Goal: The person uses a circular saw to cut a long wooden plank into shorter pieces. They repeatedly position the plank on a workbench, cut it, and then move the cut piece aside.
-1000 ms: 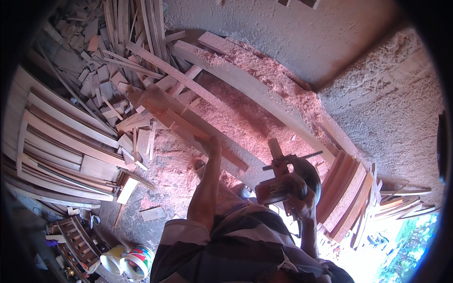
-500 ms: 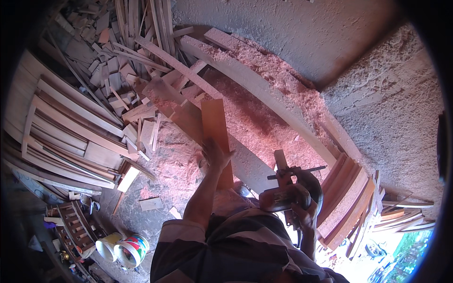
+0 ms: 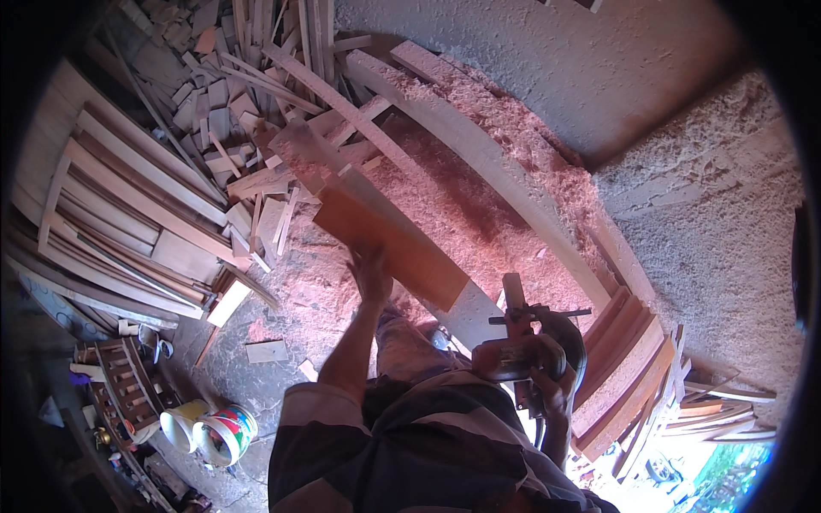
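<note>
My left hand [image 3: 371,275] grips the near edge of a flat orange-brown wooden board [image 3: 402,250], its thumb partly lost against the wood. The board slants from upper left to lower right over a long dusty plank [image 3: 469,309]; whether it rests on the plank I cannot tell. On my right side, my right hand [image 3: 554,386] is closed round the handle of a dark hand-held power tool [image 3: 513,355] with a thin cross bar at its front. Its exact kind is unclear, and its underside is hidden.
Pink shavings [image 3: 479,205] cover the ground around a long curved timber [image 3: 492,150]. Offcuts [image 3: 201,103] are heaped at the far left, with curved wooden pieces [image 3: 145,214] stacked nearer. Two buckets [image 3: 224,436] stand at lower left; more curved pieces [image 3: 620,368] stand at right.
The board has turned from nearly upright in view to a slant, its far end swinging left and near end right. My left hand has shifted slightly left; the right hand keeps the tool.
</note>
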Demonstrator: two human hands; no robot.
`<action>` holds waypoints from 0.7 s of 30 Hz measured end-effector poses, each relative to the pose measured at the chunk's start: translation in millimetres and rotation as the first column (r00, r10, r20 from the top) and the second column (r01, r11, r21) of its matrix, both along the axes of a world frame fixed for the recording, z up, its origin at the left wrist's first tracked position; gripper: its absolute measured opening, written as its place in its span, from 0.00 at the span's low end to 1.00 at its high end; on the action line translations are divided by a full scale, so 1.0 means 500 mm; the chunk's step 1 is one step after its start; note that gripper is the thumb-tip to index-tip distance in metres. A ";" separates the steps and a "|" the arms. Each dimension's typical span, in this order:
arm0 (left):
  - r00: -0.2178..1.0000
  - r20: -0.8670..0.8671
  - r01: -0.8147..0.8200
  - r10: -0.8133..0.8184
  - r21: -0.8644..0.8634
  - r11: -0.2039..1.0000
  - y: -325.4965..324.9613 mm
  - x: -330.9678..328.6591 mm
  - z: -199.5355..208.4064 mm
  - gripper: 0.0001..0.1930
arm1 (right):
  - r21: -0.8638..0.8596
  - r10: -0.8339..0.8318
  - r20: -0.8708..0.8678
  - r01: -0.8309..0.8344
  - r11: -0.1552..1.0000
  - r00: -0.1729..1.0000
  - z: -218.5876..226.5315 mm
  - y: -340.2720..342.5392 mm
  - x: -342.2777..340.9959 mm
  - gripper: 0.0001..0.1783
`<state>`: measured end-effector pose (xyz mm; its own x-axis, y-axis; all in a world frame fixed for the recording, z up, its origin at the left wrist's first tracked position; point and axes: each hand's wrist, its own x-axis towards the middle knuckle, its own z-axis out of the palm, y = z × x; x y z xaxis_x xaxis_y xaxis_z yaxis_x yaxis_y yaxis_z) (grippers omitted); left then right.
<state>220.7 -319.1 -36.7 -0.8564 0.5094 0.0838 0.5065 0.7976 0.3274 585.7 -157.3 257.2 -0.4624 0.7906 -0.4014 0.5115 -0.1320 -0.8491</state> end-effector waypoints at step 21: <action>0.758 0.557 -0.638 0.339 0.526 0.562 0.210 0.019 0.132 0.50 | -0.026 0.151 -0.206 -0.160 0.987 0.967 -0.019 0.022 -0.029 0.38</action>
